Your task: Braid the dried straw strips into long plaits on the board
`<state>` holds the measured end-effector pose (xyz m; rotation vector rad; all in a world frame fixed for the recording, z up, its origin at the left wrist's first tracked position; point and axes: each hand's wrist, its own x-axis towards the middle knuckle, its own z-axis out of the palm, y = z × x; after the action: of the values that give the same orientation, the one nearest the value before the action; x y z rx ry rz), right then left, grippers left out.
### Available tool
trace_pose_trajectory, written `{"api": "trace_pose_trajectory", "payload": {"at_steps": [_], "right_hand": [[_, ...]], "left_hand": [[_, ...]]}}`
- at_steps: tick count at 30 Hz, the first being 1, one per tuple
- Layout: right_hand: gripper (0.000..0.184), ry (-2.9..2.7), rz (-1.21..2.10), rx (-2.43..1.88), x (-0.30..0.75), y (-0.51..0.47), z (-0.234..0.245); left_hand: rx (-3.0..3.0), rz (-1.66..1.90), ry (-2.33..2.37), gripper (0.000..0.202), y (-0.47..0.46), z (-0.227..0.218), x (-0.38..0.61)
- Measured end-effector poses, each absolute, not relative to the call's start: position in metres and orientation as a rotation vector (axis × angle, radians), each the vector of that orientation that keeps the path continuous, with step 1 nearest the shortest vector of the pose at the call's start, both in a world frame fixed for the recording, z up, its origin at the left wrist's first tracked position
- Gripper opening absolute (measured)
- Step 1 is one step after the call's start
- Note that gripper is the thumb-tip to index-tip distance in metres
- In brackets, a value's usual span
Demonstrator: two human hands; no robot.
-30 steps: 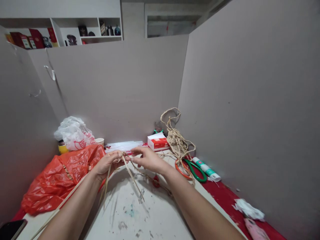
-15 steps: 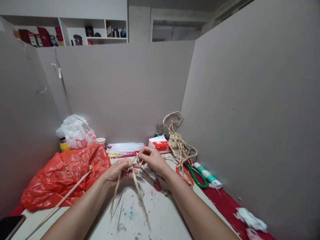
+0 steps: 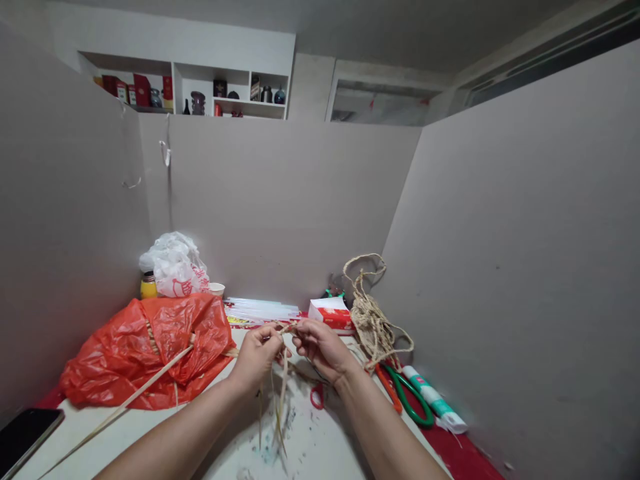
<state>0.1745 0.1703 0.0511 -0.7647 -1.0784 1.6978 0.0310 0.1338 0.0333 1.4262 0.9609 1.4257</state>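
Observation:
My left hand (image 3: 259,353) is closed, thumb and fingers pinching a braided straw cord (image 3: 286,329). My right hand (image 3: 320,347) pinches the same cord a little to the right, so a short twisted length spans the two hands. Loose straw strands (image 3: 282,393) hang from my left hand toward the white board (image 3: 330,440). A small red ring-like handle (image 3: 317,396), perhaps of scissors, lies below my right hand, its other parts hidden. Beyond my right hand sits a heap of braided straw rope (image 3: 373,323).
An orange-red plastic bag (image 3: 115,353) holding straw lies at left, a long straw strip (image 3: 125,403) across it. A phone (image 3: 30,437) rests front left. Green-handled scissors (image 3: 415,400) and a white-green roll (image 3: 435,400) lie right. Grey partitions (image 3: 280,200) enclose the table.
The view has tilted up and turned left. My left hand has turned from a loose, spread grip to a closed pinch, and the hanging strands have swung closer together.

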Motion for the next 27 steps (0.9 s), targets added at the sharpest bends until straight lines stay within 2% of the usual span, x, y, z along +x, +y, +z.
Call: {"api": "trace_pose_trajectory", "payload": {"at_steps": [5,10,15,27], "right_hand": [[0.008,-0.791,1.957,-0.797,0.172,0.173,0.050],[0.007,-0.645,2.113,-0.693,0.170,0.171,0.051],[0.006,-0.576,2.103,-0.660,0.162,0.165,0.053],[0.012,-0.664,1.979,-0.571,0.148,0.155,0.049]], "left_hand": [[1.947,1.641,1.057,0.023,0.129,0.029,0.030],[2.205,1.638,1.071,0.020,0.133,0.020,0.025],[2.352,1.570,1.093,0.014,0.137,0.016,0.017],[2.406,1.594,1.226,0.020,0.142,0.005,0.011]]}}
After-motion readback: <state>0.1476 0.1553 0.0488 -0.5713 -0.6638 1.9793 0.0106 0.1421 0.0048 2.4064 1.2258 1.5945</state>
